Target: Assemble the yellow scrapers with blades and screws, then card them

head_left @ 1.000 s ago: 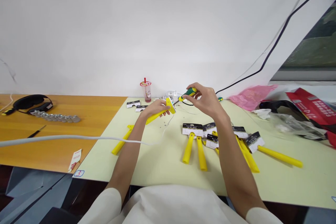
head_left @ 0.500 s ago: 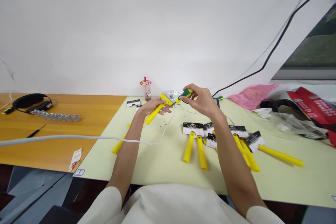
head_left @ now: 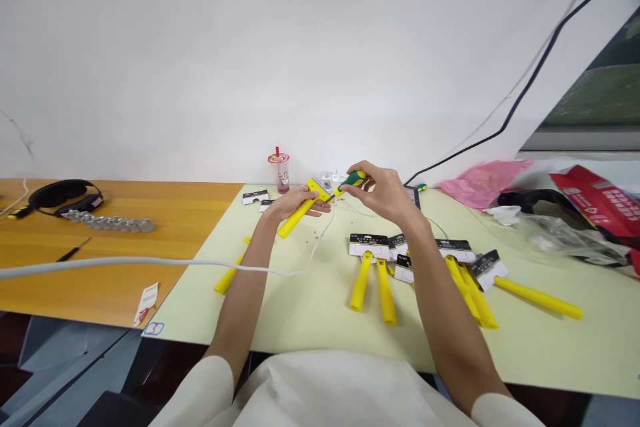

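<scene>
My left hand (head_left: pixel 295 202) is closed around a yellow scraper (head_left: pixel 296 219), whose handle slants down to the left and whose wide head points up. In my right hand (head_left: pixel 383 190) is a green and yellow screwdriver (head_left: pixel 353 179), gripped by its handle. Its shaft reaches down-left to the scraper's head; whether the tip sits in a screw is too small to tell. Several yellow scrapers (head_left: pixel 385 293) with black and white card sleeves lie near my right forearm. Another yellow scraper (head_left: pixel 227 278) is partly hidden behind my left forearm.
A cup with a red straw (head_left: pixel 281 173) stands by the wall. A white cable (head_left: pixel 150 261) crosses in front on the left. Black and white cards (head_left: pixel 255 197) lie near the cup. Plastic bags (head_left: pixel 565 237) are on the right, and metal parts (head_left: pixel 110 222) on the wooden table.
The view has shifted very slightly. Both hands keep nearly the same pose, with the screwdriver still at the scraper's head.
</scene>
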The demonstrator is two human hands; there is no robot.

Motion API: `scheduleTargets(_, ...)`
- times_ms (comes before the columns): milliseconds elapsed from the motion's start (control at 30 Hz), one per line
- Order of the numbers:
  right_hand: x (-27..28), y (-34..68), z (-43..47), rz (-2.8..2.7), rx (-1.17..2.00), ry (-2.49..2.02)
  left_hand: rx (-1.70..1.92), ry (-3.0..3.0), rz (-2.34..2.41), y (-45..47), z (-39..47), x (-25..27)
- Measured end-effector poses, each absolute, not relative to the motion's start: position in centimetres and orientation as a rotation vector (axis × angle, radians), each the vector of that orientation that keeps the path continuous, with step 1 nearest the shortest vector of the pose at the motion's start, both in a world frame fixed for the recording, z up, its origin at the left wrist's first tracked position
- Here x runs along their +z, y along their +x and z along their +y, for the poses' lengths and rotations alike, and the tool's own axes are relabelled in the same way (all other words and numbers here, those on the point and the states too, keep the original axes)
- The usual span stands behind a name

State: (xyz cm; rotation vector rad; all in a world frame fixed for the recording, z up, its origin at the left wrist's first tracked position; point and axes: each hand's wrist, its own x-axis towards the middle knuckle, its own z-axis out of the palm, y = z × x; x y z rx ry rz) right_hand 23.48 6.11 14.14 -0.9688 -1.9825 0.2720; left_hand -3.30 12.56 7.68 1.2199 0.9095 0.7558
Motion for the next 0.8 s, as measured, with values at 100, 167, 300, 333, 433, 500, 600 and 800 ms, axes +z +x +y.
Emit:
scheduleTargets(100, 14.2, 23.3, 6.0, -1.985, 0.283, -0.973, 0.792, 1.221, 0.937, -3.6, 12.6, 7.8)
scheduleTargets(167, 13.9, 22.9, 6.1, -2.019, 0.308, -0.964, 0.827, 1.226, 0.958, -3.8, 12.7, 7.8)
scheduleTargets(300, 12.6, 21.2, 6.7, -2.174, 0.431, -0.929, 0.887, 1.234, 0.981, -4.5, 12.9, 7.8)
scheduleTargets(333, 12.1, 20.7, 6.9, -2.222, 0.464, -0.926, 0.9, 1.237, 0.984, -4.6, 13.0, 7.7)
scheduleTargets(433, 10.6, 18.9, 7.4, -2.362, 0.497, -0.937, 0.93, 1.254, 1.001, -5.1, 13.2, 7.6)
scheduleTargets(500, 9.6, 17.7, 7.6, -2.445, 0.481, -0.928, 0.941, 1.272, 1.018, -5.4, 13.3, 7.6)
scheduleTargets(600, 8.2, 16.3, 7.9, -2.544, 0.447, -0.914, 0.949, 1.292, 1.059, -5.7, 13.2, 7.9)
scheduleTargets(800, 6.4, 15.3, 8.7, -2.602, 0.367, -0.972, 0.92, 1.316, 1.078, -6.4, 12.8, 8.4)
